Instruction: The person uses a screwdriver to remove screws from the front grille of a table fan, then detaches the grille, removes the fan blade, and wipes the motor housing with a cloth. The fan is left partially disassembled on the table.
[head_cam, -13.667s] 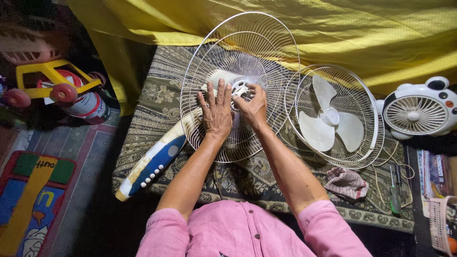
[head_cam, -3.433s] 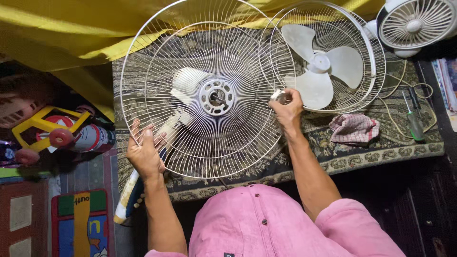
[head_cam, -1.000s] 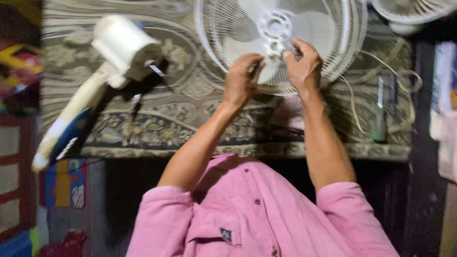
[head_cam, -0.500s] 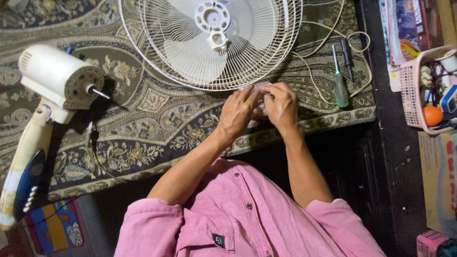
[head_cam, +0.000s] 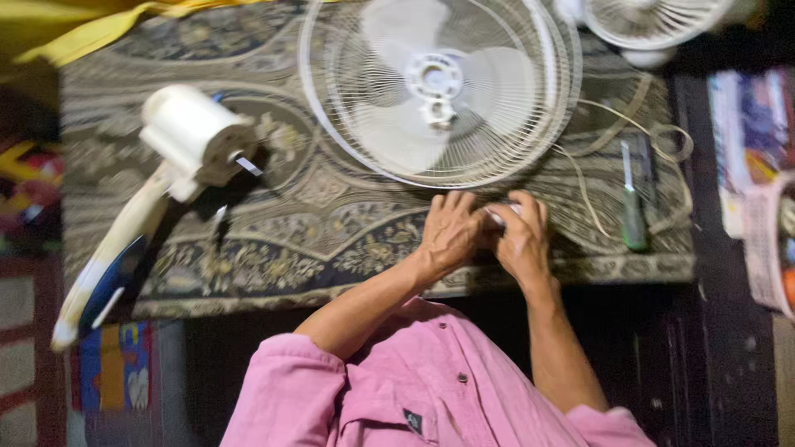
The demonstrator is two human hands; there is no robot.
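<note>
Nearest is the pink shirt (head_cam: 414, 389), its lower part cut off by the frame edge. Both forearms reach out from it to the near edge of the patterned cloth (head_cam: 331, 223). There the left hand (head_cam: 450, 232) and right hand (head_cam: 522, 236) press together over a small pale object (head_cam: 494, 218). The fingers cover nearly all of it and the picture is blurred, so I cannot tell what it is or whether either hand truly grips it.

Just beyond the hands lie the stacked white fan guards (head_cam: 439, 87) with blades showing through the wires. Right of them, a green-handled screwdriver (head_cam: 633, 211) rests beside a looped cord (head_cam: 629, 141). To the left the motor housing (head_cam: 195, 136) lies on its side, its stand (head_cam: 103, 265) hanging over the cloth's edge. Farthest, a small white fan (head_cam: 654, 21) and yellow fabric (head_cam: 91, 25) are both cropped.
</note>
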